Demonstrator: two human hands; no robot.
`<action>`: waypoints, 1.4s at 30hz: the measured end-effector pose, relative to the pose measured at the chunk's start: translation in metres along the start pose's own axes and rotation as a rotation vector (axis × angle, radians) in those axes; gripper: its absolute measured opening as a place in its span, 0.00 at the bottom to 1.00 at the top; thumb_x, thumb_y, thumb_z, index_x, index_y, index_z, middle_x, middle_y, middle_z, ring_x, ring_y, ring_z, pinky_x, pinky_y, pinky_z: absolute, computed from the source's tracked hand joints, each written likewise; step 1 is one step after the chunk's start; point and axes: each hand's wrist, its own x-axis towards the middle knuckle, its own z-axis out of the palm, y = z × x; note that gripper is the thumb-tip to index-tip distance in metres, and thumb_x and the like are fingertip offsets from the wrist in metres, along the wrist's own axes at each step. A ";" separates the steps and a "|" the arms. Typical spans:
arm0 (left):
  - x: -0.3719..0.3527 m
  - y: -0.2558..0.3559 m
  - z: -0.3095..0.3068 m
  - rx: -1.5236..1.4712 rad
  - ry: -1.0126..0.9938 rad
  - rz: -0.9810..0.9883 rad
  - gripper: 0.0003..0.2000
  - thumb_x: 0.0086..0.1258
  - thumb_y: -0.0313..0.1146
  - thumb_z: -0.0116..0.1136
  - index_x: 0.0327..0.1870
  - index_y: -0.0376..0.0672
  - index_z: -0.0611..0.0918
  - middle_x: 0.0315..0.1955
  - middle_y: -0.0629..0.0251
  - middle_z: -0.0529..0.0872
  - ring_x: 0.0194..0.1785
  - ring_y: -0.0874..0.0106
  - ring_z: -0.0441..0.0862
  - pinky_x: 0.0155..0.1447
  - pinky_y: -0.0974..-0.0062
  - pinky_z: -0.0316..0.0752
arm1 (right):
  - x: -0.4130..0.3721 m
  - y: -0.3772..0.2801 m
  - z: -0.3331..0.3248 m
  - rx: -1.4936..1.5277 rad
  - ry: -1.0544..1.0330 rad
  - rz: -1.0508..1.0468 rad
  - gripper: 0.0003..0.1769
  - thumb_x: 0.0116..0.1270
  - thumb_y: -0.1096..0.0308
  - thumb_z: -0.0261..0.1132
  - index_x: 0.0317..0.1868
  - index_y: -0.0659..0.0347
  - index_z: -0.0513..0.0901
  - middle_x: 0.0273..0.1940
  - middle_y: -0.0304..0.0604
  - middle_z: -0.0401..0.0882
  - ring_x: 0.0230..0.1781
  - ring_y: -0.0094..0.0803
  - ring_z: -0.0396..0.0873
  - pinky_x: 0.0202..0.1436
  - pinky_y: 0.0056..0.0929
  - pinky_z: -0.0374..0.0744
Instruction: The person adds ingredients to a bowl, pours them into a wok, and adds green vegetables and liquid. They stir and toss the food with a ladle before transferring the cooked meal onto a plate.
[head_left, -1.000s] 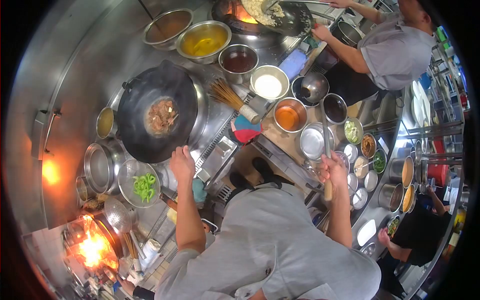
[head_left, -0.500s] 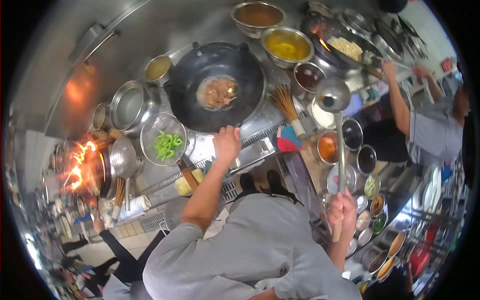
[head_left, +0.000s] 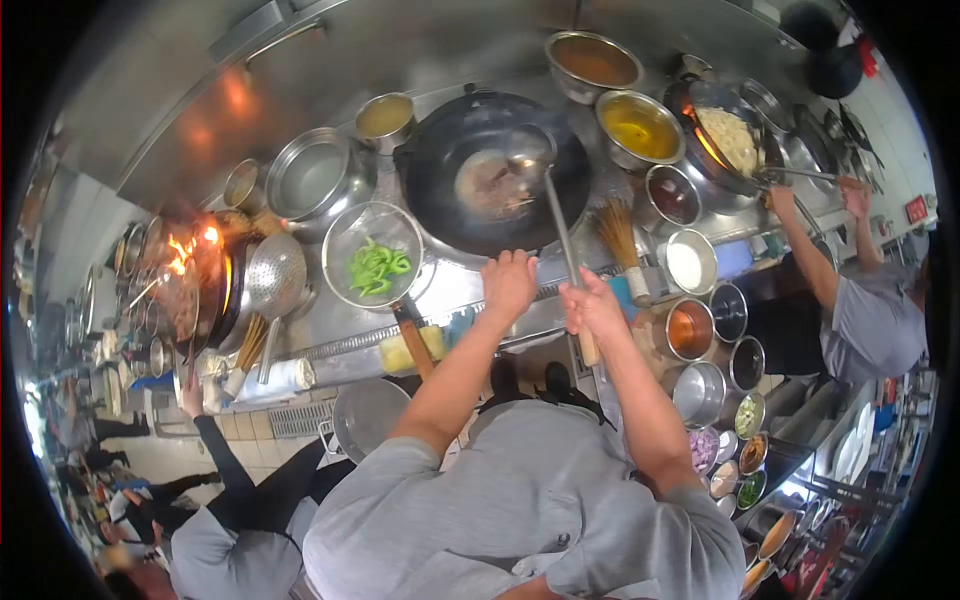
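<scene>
My right hand (head_left: 594, 303) is wrapped round the long handle of a metal ladle (head_left: 562, 225), just above its wooden end. The ladle's bowl is over the right part of a black wok (head_left: 430, 190), beside pale, brownish food pieces (head_left: 495, 187) that lie in its middle. At the wok's near rim, my left hand (head_left: 510, 285) has its fingers curled over the edge. Left of the wok, a round mesh strainer (head_left: 340, 280) holds sliced green peppers (head_left: 378, 268).
Flames (head_left: 185, 255) rise at a wok on the left, where another person's hand (head_left: 190, 398) reaches in. On the right, a co-worker (head_left: 870, 320) works at a second wok with pale food (head_left: 730, 140). A bamboo brush (head_left: 625, 240) and bowls of yellow liquid (head_left: 640, 128) and orange sauce (head_left: 690, 330) stand nearby.
My right hand has swung the ladle from the right side over the sauce bowls to above the wok. My left hand remains at the wok's near rim. The whole view has shifted.
</scene>
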 end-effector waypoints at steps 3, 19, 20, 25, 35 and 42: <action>0.000 -0.003 -0.001 0.004 -0.001 -0.011 0.16 0.80 0.45 0.52 0.44 0.40 0.83 0.42 0.49 0.85 0.45 0.45 0.82 0.54 0.46 0.73 | -0.004 0.007 0.000 0.081 0.020 -0.016 0.21 0.73 0.72 0.67 0.63 0.53 0.72 0.24 0.32 0.70 0.12 0.21 0.65 0.13 0.28 0.67; 0.004 -0.010 -0.006 0.114 -0.060 0.085 0.18 0.80 0.47 0.49 0.44 0.42 0.84 0.42 0.50 0.87 0.46 0.46 0.85 0.51 0.44 0.75 | -0.275 0.038 -0.113 0.916 0.093 -0.275 0.26 0.82 0.71 0.51 0.78 0.54 0.66 0.25 0.33 0.68 0.11 0.16 0.64 0.13 0.24 0.66; 0.002 -0.008 -0.008 0.130 -0.041 0.078 0.18 0.80 0.48 0.49 0.44 0.42 0.83 0.42 0.49 0.87 0.46 0.45 0.85 0.51 0.44 0.75 | -0.285 0.044 -0.124 0.830 0.198 -0.304 0.25 0.79 0.71 0.57 0.74 0.53 0.70 0.23 0.32 0.67 0.11 0.17 0.62 0.12 0.24 0.64; 0.005 -0.015 0.008 0.145 -0.008 0.077 0.21 0.80 0.51 0.48 0.45 0.41 0.84 0.42 0.48 0.87 0.46 0.43 0.85 0.52 0.43 0.75 | -0.287 0.060 -0.169 0.129 0.766 -0.289 0.28 0.73 0.74 0.63 0.73 0.55 0.72 0.23 0.34 0.71 0.12 0.22 0.66 0.15 0.27 0.68; 0.006 -0.013 0.018 0.145 0.009 -0.019 0.25 0.80 0.54 0.47 0.41 0.37 0.83 0.42 0.47 0.86 0.49 0.45 0.83 0.55 0.47 0.74 | -0.312 0.161 -0.256 -0.603 1.148 -0.517 0.36 0.69 0.74 0.65 0.78 0.55 0.68 0.32 0.45 0.84 0.24 0.37 0.79 0.33 0.35 0.80; 0.008 -0.010 0.022 0.149 0.039 -0.027 0.28 0.79 0.56 0.45 0.42 0.36 0.85 0.44 0.44 0.86 0.50 0.43 0.83 0.57 0.48 0.74 | -0.351 0.146 -0.254 0.123 0.948 -0.280 0.38 0.70 0.77 0.63 0.80 0.54 0.64 0.20 0.32 0.71 0.10 0.22 0.66 0.13 0.26 0.66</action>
